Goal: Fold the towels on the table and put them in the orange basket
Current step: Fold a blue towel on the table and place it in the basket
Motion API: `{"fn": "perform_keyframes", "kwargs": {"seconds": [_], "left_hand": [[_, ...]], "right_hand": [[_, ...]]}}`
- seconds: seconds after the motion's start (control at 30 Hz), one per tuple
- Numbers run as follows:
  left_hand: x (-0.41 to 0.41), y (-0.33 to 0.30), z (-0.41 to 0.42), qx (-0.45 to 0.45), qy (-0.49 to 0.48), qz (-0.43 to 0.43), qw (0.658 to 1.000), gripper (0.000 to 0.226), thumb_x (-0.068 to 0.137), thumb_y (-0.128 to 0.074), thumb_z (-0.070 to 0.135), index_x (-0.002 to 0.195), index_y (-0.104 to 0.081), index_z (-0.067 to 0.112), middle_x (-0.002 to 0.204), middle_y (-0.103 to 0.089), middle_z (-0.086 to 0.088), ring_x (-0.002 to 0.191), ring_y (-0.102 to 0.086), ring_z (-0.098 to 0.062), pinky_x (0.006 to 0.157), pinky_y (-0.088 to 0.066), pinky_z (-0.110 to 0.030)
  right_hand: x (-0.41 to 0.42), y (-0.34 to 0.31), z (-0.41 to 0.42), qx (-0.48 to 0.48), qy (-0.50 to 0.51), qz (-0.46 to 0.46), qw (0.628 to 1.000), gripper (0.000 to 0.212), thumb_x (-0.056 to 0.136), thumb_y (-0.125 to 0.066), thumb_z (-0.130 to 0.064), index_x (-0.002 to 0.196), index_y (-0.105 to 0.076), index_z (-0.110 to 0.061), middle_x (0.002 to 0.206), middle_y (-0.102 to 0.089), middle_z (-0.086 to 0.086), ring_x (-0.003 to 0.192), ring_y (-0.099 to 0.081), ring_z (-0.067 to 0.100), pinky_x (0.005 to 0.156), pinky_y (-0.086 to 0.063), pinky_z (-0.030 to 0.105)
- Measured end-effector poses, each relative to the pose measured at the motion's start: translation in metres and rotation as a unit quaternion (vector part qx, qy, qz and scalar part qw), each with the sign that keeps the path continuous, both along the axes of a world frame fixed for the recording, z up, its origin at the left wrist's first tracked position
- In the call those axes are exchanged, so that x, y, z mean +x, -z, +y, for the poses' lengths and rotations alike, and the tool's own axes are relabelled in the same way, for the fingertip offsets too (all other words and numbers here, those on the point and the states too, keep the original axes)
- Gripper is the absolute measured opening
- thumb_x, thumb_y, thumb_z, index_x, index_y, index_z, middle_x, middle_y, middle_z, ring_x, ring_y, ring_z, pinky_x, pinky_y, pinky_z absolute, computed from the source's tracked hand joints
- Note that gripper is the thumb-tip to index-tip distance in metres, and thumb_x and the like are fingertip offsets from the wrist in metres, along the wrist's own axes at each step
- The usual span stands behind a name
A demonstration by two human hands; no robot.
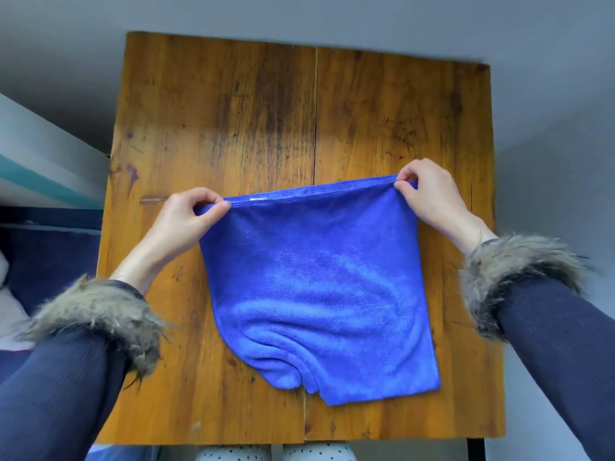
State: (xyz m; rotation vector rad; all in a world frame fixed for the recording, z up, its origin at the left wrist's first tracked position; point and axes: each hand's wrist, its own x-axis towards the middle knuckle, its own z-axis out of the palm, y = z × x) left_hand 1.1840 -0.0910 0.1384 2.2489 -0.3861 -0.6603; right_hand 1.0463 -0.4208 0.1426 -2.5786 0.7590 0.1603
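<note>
- Near edge: blue towel (319, 294) lies on the wooden table (233, 111), its near hem rumpled and uneven, lower corners not aligned.
- Mid: the towel looks doubled over already, though the layer count cannot be told for sure.
- Left hand (186, 221) pinches the far-left corner between thumb and curled fingers; right hand (429, 194) pinches the far-right corner likewise. The far edge is pulled taut between them, slightly lifted.
- Far: bare table surface beyond the towel — no other towels in view.
- Orange basket: not in view.
- Judgement: folding is under way, not finished — at least one more fold seems due, then transfer to the basket.
</note>
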Motion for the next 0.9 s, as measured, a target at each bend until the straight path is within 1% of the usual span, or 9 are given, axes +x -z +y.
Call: {"fn": "perform_keyframes", "kwargs": {"seconds": [0.1,0.2,0.23,0.33,0.43,0.53,0.7,0.8,0.9], "left_hand": [[0.001,-0.002,-0.003,-0.043,-0.038,-0.013,0.998,0.018,0.089,-0.059,0.018,0.071,-0.056,0.019,0.058,-0.054,0.021,0.053,-0.044,0.005,0.050,-0.032,-0.007],[0.003,0.011,-0.008,-0.009,-0.044,-0.059,0.997,0.012,0.089,-0.059,0.022,0.077,-0.059,0.019,0.074,-0.059,0.012,0.064,-0.048,0.002,0.059,-0.036,-0.008],[0.005,0.019,-0.009,0.017,-0.041,-0.073,0.996,0.010,0.089,-0.060,0.023,0.081,-0.061,0.016,0.080,-0.060,0.005,0.072,-0.050,-0.003,0.066,-0.037,-0.013],[0.012,0.043,-0.008,0.110,-0.013,-0.117,0.987,0.017,0.088,-0.062,0.023,0.092,-0.065,0.007,0.096,-0.055,-0.013,0.097,-0.048,-0.028,0.084,-0.035,-0.030],[0.014,0.052,-0.004,0.142,0.008,-0.151,0.978,0.021,0.087,-0.064,0.021,0.098,-0.065,0.004,0.108,-0.050,-0.019,0.107,-0.042,-0.034,0.095,-0.035,-0.040],[0.015,0.053,-0.002,0.151,0.025,-0.164,0.975,0.020,0.084,-0.066,0.019,0.096,-0.063,0.003,0.109,-0.048,-0.018,0.106,-0.042,-0.034,0.095,-0.037,-0.043],[0.024,0.047,-0.009,0.188,0.051,-0.088,0.977,0.019,0.084,-0.065,0.018,0.094,-0.059,0.004,0.105,-0.047,-0.019,0.104,-0.044,-0.034,0.093,-0.038,-0.042],[0.025,0.043,-0.014,0.206,0.077,-0.076,0.973,0.013,0.083,-0.063,0.016,0.089,-0.056,0.006,0.102,-0.047,-0.018,0.102,-0.042,-0.034,0.089,-0.037,-0.042],[0.022,0.041,-0.016,0.192,0.069,-0.057,0.977,0.011,0.084,-0.060,0.013,0.084,-0.049,0.012,0.099,-0.041,-0.012,0.090,-0.045,-0.030,0.084,-0.041,-0.041]], "right_hand": [[0.005,0.001,0.002,0.002,0.005,-0.042,0.999,0.010,0.093,-0.052,-0.015,0.095,-0.060,-0.010,0.103,-0.054,0.007,0.094,-0.049,0.019,0.078,-0.036,0.026],[0.014,0.010,0.002,-0.016,0.014,-0.040,0.999,0.015,0.093,-0.051,-0.016,0.099,-0.061,-0.007,0.107,-0.055,0.011,0.100,-0.051,0.024,0.081,-0.036,0.026],[0.017,0.014,0.002,-0.028,0.013,-0.036,0.999,0.016,0.094,-0.051,-0.017,0.099,-0.061,-0.006,0.108,-0.054,0.012,0.102,-0.050,0.025,0.081,-0.036,0.027],[0.023,0.025,-0.001,-0.069,-0.018,-0.015,0.997,0.018,0.093,-0.053,-0.019,0.098,-0.060,-0.003,0.110,-0.052,0.015,0.106,-0.046,0.028,0.086,-0.039,0.034],[0.025,0.033,-0.004,-0.063,-0.063,0.010,0.996,0.016,0.090,-0.056,-0.017,0.095,-0.059,-0.002,0.114,-0.051,0.016,0.109,-0.043,0.031,0.092,-0.036,0.036],[0.024,0.036,-0.004,-0.046,-0.077,0.016,0.996,0.013,0.090,-0.058,-0.014,0.094,-0.059,-0.001,0.115,-0.050,0.016,0.109,-0.045,0.031,0.091,-0.035,0.033],[0.029,0.034,-0.005,0.009,-0.076,0.054,0.996,0.010,0.087,-0.059,-0.012,0.092,-0.058,-0.004,0.111,-0.048,0.017,0.103,-0.048,0.031,0.088,-0.038,0.034],[0.033,0.029,-0.004,0.049,-0.056,0.067,0.995,0.008,0.085,-0.061,-0.009,0.091,-0.059,-0.005,0.107,-0.046,0.011,0.095,-0.047,0.023,0.081,-0.035,0.026],[0.034,0.025,-0.001,0.075,-0.029,0.056,0.995,0.006,0.083,-0.065,-0.009,0.087,-0.063,-0.005,0.100,-0.044,0.005,0.092,-0.045,0.017,0.078,-0.032,0.023]]}}
